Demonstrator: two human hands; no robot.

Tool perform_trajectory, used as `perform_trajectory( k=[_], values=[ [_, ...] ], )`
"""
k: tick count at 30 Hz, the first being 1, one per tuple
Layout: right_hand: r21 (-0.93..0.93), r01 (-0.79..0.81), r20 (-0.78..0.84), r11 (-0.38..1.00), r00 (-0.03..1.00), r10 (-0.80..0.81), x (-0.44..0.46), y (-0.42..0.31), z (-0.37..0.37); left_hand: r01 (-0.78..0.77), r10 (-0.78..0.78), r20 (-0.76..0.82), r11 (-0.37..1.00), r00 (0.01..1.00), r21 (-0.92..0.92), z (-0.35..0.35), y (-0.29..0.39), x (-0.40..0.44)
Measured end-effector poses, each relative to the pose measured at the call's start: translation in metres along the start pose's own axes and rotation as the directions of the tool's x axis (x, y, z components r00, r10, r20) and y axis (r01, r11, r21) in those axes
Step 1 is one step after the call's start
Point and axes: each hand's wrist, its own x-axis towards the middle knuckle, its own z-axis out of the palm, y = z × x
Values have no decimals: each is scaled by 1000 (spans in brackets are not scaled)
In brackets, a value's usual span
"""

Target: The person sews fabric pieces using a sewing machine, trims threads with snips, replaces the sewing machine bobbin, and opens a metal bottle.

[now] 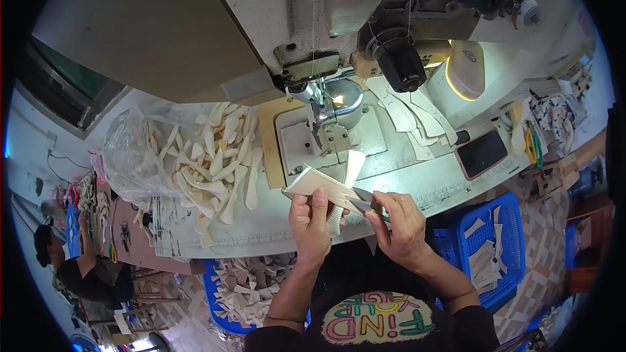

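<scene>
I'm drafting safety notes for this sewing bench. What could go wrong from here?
The scissors in the right hand point toward the left hand, so a slip might nick a finger. Their blades are right at the pale piece, so a careless snip could cut into it. The phone lies near the table's front edge and might get knocked off.

Phone (481, 154) lies flat on counter (261, 227), right side, dark screen up. Behind it, pale rounded fixture (467, 68), edge glowing. Clear plastic bag (134, 151), crumpled, sits left. Blue basket (520, 238) stands lower right; patterned tile floor (546, 257) shows beside it. Far left: person (83, 279), dark top, arm raised.
</scene>
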Motion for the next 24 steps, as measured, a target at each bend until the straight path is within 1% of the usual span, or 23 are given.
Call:
perform_trajectory(
  k=[2, 4, 5, 7, 11, 13, 16, 19, 20, 22, 24],
  values=[
    [-10, 52, -4, 999, 999, -52, 3, 4, -2, 11, -11, 49, 1000, 999, 10, -2, 2, 1],
    [-9, 113, -23, 994, 993, -113, 5, 10, -1, 20, -20, 61, 1000, 998, 1, -3, 2, 2],
    [15, 118, -20, 993, 993, -118, 4, 10, 0, 24, -24, 68, 1000, 997, -3, -4, 1, 2],
    [61, 127, -13, 990, 992, -127, 2, 12, 2, 34, -32, 39, 999, 999, -40, -2, 0, 2],
    [136, 71, -31, 988, 997, -68, 0, 17, 5, 53, -53, 2, 996, 999, -67, 1, -1, 2],
    [204, 24, -12, 979, 1000, -22, 0, 18, 1, -5, 5, -12, 1000, 1000, -1, 1, 0, 2],
    [237, -2, 37, 972, 999, -7, 4, 14, -3, -69, 70, -17, 994, 997, 84, 0, 2, 3],
    [222, 17, 53, 975, 998, -29, 7, 11, -2, -124, 124, 9, 982, 992, 141, 2, -1, 1],
    [194, 34, 28, 980, 999, -40, 6, 12, 0, -143, 142, 20, 977, 990, 157, 2, -2, 0],
    [148, 76, -12, 986, 997, -75, 4, 14, 5, -99, 100, 0, 984, 995, 150, 1, 3, -4],
    [160, -51, -70, 986, 996, 63, -2, 19, 4, -94, 100, -24, 981, 995, 172, -9, 14, -8]
  ],
)
